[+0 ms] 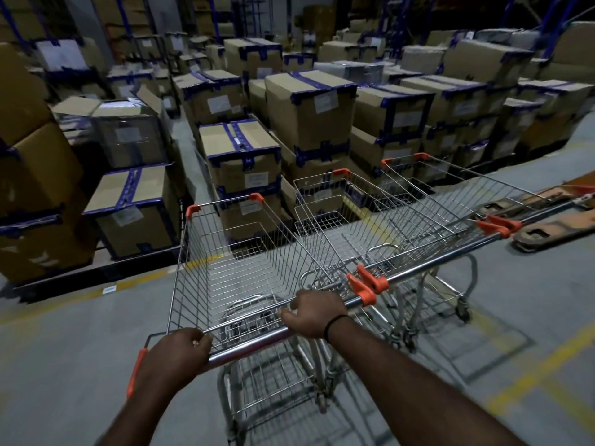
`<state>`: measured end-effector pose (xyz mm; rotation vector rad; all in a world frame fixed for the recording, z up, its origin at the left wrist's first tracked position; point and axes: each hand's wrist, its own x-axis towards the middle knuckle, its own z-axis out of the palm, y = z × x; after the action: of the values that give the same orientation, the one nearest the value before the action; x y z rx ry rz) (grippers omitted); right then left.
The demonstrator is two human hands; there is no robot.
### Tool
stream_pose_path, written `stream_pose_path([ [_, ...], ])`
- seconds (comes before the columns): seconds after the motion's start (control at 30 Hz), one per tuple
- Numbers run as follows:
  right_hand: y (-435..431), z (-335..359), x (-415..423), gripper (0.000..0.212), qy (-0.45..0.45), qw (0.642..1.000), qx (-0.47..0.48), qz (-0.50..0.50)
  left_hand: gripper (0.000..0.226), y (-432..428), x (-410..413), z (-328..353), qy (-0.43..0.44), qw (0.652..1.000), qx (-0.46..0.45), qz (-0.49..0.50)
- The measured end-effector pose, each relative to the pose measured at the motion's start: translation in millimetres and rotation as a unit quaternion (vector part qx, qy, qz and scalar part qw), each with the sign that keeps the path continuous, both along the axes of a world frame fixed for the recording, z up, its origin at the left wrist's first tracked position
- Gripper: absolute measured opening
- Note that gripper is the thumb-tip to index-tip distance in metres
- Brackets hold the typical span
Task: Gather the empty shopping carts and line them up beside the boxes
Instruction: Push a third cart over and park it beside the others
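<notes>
Steering the empty cart (238, 272) toward the boxes (309, 107) ahead of my grip, I am curling both grips round its handle bar (254, 344): left grip (180, 352) wrapped near the bar's left end, right grip (314, 313) toward its right. I am judging that an even push is serving best, bringing it in parallel to the middle cart (351, 217) and far cart (450, 201) standing just right of my grip, noses facing the boxes.

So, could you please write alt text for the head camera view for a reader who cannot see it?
A person grips the handle bar of an empty wire shopping cart, with a second cart and a third cart lined up to its right. All three face stacked cardboard boxes sealed with blue tape in a dim warehouse.
</notes>
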<state>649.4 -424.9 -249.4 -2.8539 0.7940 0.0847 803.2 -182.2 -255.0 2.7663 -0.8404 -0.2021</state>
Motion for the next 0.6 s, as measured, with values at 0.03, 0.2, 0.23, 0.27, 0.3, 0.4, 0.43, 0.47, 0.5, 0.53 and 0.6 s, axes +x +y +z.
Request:
stream_pose_path([
  [0.03, -1, 0, 1, 0.075, -0.001, 1.0, -0.001, 0.002, 0.034, 0, 2, -3, -0.001, 1.0, -0.005, -0.002],
  [0.2, -6, 1, 3, 0.075, 0.001, 1.0, -0.006, -0.001, 0.033, -4, -5, 3, -0.002, 1.0, -0.013, -0.003],
  [0.23, -5, 0, 3, 0.076, 0.001, 1.0, -0.009, -0.001, 0.034, -4, -6, 5, -0.003, 1.0, -0.013, -0.004],
  [0.27, -4, 0, 3, 0.077, 0.002, 1.0, -0.012, 0.001, 0.034, -4, -7, 8, -0.006, 1.0, -0.006, -0.003],
  [0.3, -3, 0, 3, 0.077, 0.003, 1.0, -0.015, 0.002, 0.033, -4, -6, 5, -0.005, 1.0, -0.012, -0.003],
  [0.4, 0, 3, 4, 0.076, 0.005, 1.0, -0.008, 0.005, 0.031, -3, -4, 8, -0.002, 1.0, -0.008, -0.003],
  [0.43, 1, 5, 4, 0.075, 0.007, 1.0, 0.002, 0.004, 0.029, -2, 2, 3, -0.004, 1.0, -0.022, -0.003],
  [0.47, 4, 8, 5, 0.073, 0.01, 1.0, 0.011, 0.003, 0.028, -1, 7, 4, -0.003, 1.0, -0.012, 0.006],
  [0.5, 8, 12, 5, 0.071, 0.011, 1.0, 0.016, 0.003, 0.027, 2, 16, -1, -0.006, 1.0, -0.007, 0.003],
  [0.53, 13, 15, 5, 0.069, 0.009, 1.0, 0.018, 0.004, 0.027, 4, 23, -1, -0.006, 1.0, 0.015, 0.009],
  [0.6, 26, 21, 6, 0.069, 0.008, 1.0, 0.024, 0.002, 0.025, 11, 41, -8, 0.027, 0.999, 0.022, 0.018],
])
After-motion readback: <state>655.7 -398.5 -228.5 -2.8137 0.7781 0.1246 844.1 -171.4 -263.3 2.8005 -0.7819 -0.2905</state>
